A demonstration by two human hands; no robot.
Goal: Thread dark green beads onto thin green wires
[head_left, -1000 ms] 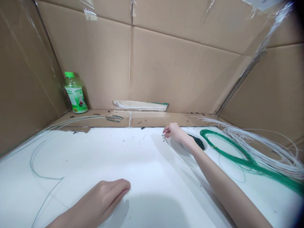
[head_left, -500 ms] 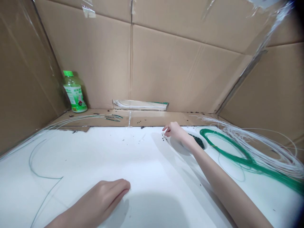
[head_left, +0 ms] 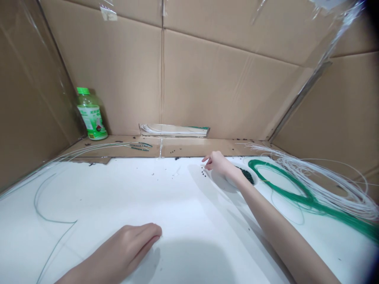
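Small dark round beads [head_left: 203, 172] lie on the white tabletop [head_left: 118, 193], just beside the fingertips of the right hand [head_left: 217, 162]. They form a short, loose row whose long axis runs from the far side toward the wearer, veering slightly right. That hand is bent down, its index finger reaching leftward and the other fingers curled; whether it pinches anything cannot be told.

Behind the right wrist, partly hidden, sits a white round bowl [head_left: 257, 178] of dark green beads [head_left: 247, 175]. Just right of it lies a coil of green wire [head_left: 284, 192], then a looser coil of white wire [head_left: 334, 185].

The tabletop's far edge meets a brown cardboard strip [head_left: 192, 147] beyond the row. Open white surface spreads leftward and toward the wearer, where the left hand [head_left: 130, 246] rests, thumb and fingers pressed together; anything between them cannot be made out. A green-capped plastic bottle [head_left: 93, 118] stands in the far left corner.
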